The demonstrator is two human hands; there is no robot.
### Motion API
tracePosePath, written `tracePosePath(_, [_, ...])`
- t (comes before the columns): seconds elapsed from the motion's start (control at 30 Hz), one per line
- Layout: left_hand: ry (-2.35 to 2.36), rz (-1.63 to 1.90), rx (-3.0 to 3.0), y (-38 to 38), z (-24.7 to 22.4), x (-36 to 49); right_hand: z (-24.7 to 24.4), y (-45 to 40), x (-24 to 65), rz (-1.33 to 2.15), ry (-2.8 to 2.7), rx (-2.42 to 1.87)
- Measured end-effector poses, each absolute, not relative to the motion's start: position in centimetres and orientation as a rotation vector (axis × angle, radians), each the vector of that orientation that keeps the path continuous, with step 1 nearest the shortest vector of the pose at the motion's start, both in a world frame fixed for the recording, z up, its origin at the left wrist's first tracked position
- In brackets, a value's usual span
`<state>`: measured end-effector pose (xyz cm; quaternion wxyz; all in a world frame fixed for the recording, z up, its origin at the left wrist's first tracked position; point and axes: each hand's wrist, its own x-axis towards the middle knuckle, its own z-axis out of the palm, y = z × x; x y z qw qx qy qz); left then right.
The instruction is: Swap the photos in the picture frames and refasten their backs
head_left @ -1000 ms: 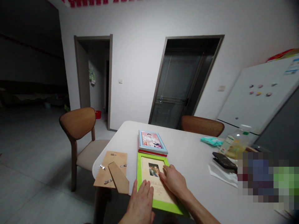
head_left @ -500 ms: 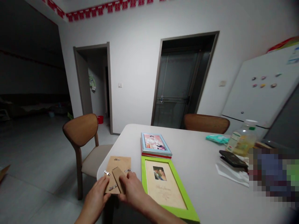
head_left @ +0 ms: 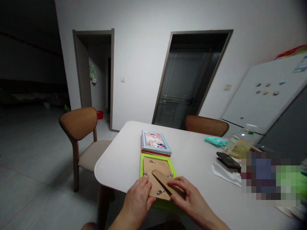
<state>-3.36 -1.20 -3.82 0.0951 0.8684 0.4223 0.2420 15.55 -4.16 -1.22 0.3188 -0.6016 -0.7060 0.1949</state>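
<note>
A brown picture frame backing board (head_left: 155, 183) with metal clips and a fold-out stand leg (head_left: 171, 185) lies over the green picture frame (head_left: 143, 157), hiding most of it. My left hand (head_left: 139, 195) is closed on the board's lower left edge, thumb at the near corner. On the other side, my right hand (head_left: 189, 198) is closed around the stand leg and the board's near right edge. Just beyond the green frame lies a stack of frames, the top one a light blue photo frame (head_left: 155, 141) with a portrait.
The white table (head_left: 192, 166) carries a plastic bottle (head_left: 241, 142), a dark wallet-like item (head_left: 227, 160), white paper (head_left: 222, 174) and a teal packet (head_left: 216, 141) at the right. One wooden chair (head_left: 81, 124) stands left of the table, another chair (head_left: 206, 125) behind it.
Both hands have carried the backing board to the right, from beside the green frame to over it. The green frame's picture is now covered. The camera view has shifted slightly.
</note>
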Motion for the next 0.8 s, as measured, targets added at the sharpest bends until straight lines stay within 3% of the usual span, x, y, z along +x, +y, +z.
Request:
tracePosePath(0.43, [1.138, 0.598, 2.547, -0.9, -5.5, -3.0, -6.4, -2.7, 16.4, 0.142, -1.994, -1.676])
tracePosePath(0.63, [1.067, 0.555, 2.576, -0.9, -5.9, -3.6, -5.2, -3.4, 15.2, 0.009, -2.135, -1.624])
tracePosePath(0.8, [1.104, 0.544, 2.579, -0.9, -5.6, -3.6, -3.7, -3.9, 13.9, 0.093, -2.351, -1.49])
